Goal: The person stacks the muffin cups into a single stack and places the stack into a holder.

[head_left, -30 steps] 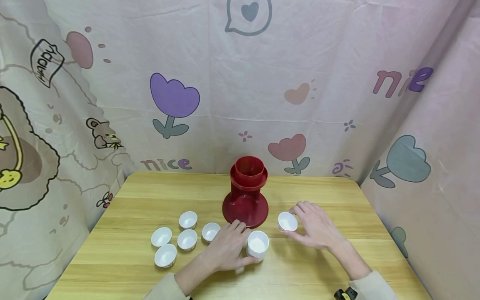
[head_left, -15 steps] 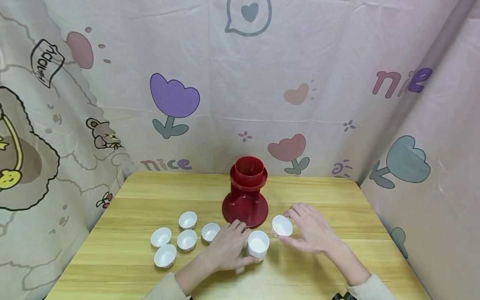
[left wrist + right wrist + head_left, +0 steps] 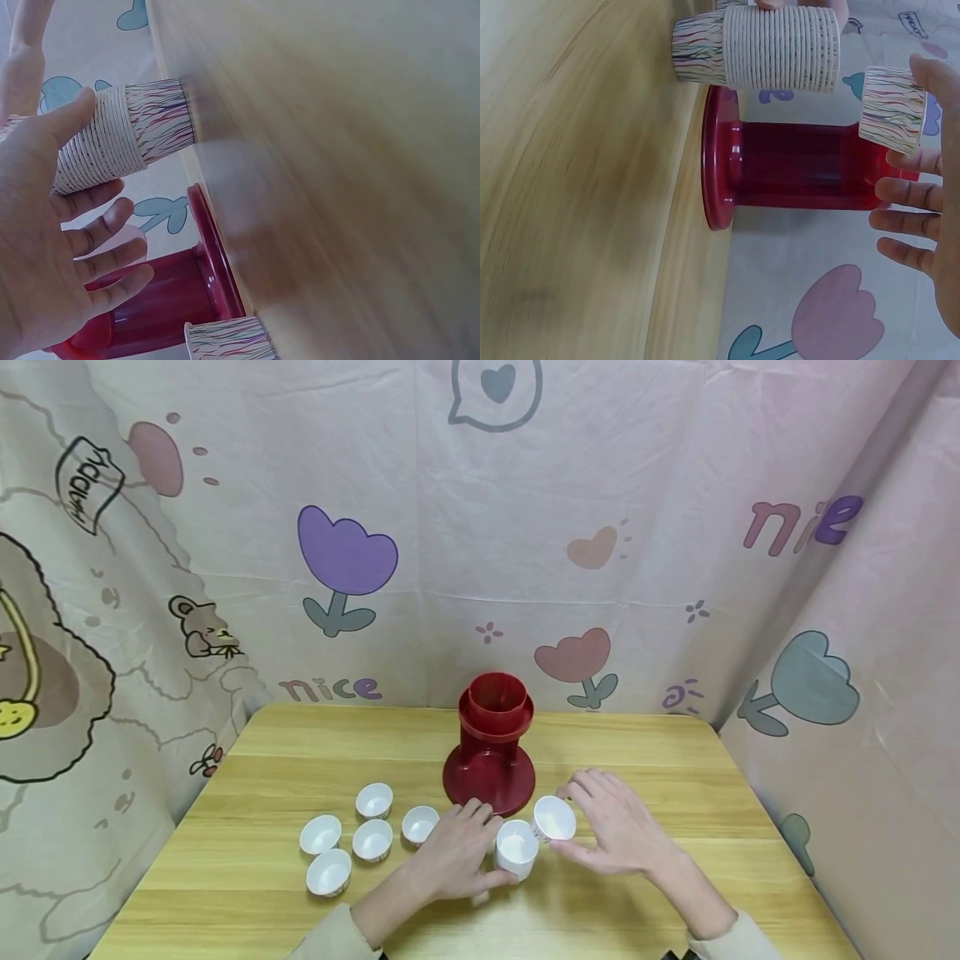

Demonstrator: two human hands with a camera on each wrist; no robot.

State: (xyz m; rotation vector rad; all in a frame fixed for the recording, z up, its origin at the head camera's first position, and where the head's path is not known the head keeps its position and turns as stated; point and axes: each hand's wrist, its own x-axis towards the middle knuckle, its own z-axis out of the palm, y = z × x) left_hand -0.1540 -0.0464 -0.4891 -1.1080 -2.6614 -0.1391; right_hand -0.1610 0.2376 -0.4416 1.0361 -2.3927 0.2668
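My left hand (image 3: 459, 853) grips a tall stack of nested white paper cups (image 3: 516, 852) between thumb and index finger; its other fingers spread apart in the left wrist view. That stack (image 3: 112, 139) stands upright on the table, coloured streaks showing on its lowest cup. With thumb and forefinger, my right hand (image 3: 617, 825) pinches a single paper cup (image 3: 553, 819), raised beside the stack's top right and tilted slightly. In the right wrist view this streaked cup (image 3: 894, 109) is level with the stack's rim end, a gap between them. The single cup's inside looks bare.
Behind the hands stands a dark red plastic holder (image 3: 491, 777) with a round base and a tube-like top. Several loose paper cups (image 3: 373, 841) sit upright on the wooden table (image 3: 300, 743), left of my left hand. A printed curtain (image 3: 465, 527) hangs behind the table.
My right hand has carried its cup left and slightly toward me, closer to the stack's rim. My left hand and the stack have stayed in place.
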